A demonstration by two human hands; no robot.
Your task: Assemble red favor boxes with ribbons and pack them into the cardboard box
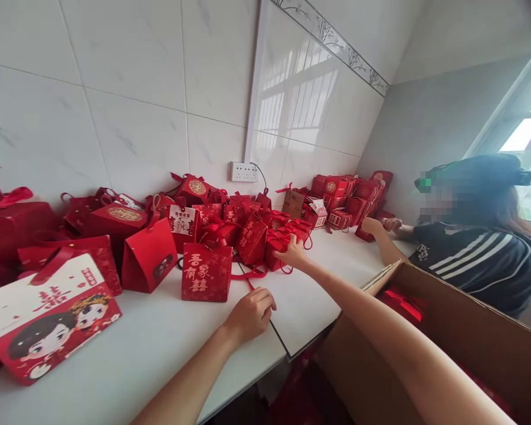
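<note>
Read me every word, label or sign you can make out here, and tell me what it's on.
"吾家有囍": front red gift box
"囍": cartoon-couple gift box
Too small or blurred to read surely: that couple box's corner label, the co-worker's shirt lettering, print on the boxes behind.

This looks like a small packing workroom: red gift boxes [206, 277] crowd a white table [146, 342] along a tiled wall [137, 65] with a socket [243, 172], 1 open cardboard carton [469, 330] stands beside it, and a co-worker [482, 260] handles more boxes near a window [520, 136].
</note>
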